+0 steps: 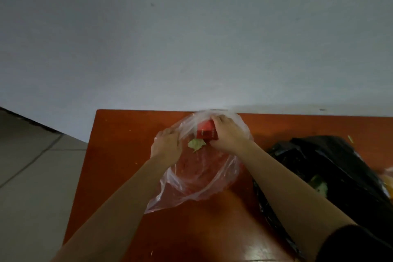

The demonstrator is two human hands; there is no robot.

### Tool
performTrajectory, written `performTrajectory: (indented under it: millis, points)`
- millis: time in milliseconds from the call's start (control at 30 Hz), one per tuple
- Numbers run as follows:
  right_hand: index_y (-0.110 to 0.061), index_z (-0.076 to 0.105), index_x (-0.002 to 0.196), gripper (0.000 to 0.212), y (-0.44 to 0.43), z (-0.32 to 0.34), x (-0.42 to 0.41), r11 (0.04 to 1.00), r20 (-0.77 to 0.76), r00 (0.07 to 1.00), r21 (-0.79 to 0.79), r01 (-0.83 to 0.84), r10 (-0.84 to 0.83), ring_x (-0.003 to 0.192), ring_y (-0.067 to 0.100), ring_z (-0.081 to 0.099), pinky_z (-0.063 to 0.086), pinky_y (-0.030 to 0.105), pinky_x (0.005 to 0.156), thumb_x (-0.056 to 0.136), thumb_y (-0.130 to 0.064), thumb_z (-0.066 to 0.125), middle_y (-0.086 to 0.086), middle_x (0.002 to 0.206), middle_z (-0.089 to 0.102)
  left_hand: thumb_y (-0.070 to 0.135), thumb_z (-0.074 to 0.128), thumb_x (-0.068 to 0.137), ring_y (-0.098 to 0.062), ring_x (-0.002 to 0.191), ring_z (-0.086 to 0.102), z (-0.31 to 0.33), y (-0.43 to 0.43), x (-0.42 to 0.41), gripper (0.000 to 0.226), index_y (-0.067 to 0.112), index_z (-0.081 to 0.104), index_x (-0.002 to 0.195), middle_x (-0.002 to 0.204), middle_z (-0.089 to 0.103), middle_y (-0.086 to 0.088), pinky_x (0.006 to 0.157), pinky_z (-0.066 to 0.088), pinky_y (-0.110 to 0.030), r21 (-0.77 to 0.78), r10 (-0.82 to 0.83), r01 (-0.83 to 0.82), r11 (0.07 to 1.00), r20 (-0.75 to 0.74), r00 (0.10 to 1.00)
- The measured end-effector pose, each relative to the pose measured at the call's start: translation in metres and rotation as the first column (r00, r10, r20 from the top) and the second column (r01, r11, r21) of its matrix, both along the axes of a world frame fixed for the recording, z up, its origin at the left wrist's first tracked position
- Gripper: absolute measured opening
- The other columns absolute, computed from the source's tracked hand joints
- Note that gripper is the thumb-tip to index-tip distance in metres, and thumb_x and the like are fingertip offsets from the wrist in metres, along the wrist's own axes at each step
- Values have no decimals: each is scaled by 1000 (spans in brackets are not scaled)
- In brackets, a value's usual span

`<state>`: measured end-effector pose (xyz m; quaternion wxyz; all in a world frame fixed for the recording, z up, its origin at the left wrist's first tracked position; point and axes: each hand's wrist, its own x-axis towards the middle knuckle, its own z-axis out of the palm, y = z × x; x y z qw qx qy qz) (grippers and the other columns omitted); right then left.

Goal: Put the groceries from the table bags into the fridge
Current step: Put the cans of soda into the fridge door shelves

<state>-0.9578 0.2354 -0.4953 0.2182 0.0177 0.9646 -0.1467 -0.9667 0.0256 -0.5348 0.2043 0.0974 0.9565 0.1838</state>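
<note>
A clear plastic bag lies open on the reddish-brown table, near its far edge. My left hand pinches the bag's left rim and holds it open. Inside the bag's mouth, my right hand grips a small red box. A pale green leaf scrap lies in the bag just below the box. The fridge is out of view.
A black plastic bag lies on the table to the right, with some green leaves showing in its opening. Something orange peeks in at the right edge. A pale wall stands behind the table, with tiled floor to the left.
</note>
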Motion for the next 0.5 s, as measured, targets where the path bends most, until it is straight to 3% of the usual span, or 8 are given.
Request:
performTrajectory:
  millis: [100,200,367,500]
  points:
    - [-16,19,156,101,-7,-20,2,999,-65,998,47,14,-11,138,33,39,40,47,111,78,-48,75,13,152,38,31,41,102,-31,120,41,-15,1,9,33,18,58,126,132,46,-8,98,48,-48,-4,16,-16,1000,-50,999]
    - [-17,18,155,98,-10,-32,6,997,-98,995,74,5,2,132,35,44,44,48,104,81,-41,77,14,147,43,31,39,102,-31,118,42,-20,4,13,32,21,59,126,128,47,-9,95,47,-46,29,123,-122,992,-20,992]
    - [-18,16,154,97,-13,-29,26,997,12,1000,-73,13,-13,126,34,51,48,45,100,81,-34,77,14,141,48,37,39,103,-34,114,44,-17,10,19,33,19,59,122,122,52,-12,90,45,-45,18,158,-158,987,12,987]
    - [-24,34,145,90,-9,-9,49,980,93,993,-192,-61,80,112,21,58,50,39,95,71,-39,84,1,128,57,38,48,100,-33,120,44,-11,8,29,37,21,53,132,128,50,-10,89,47,-43,-87,172,-165,982,72,982]
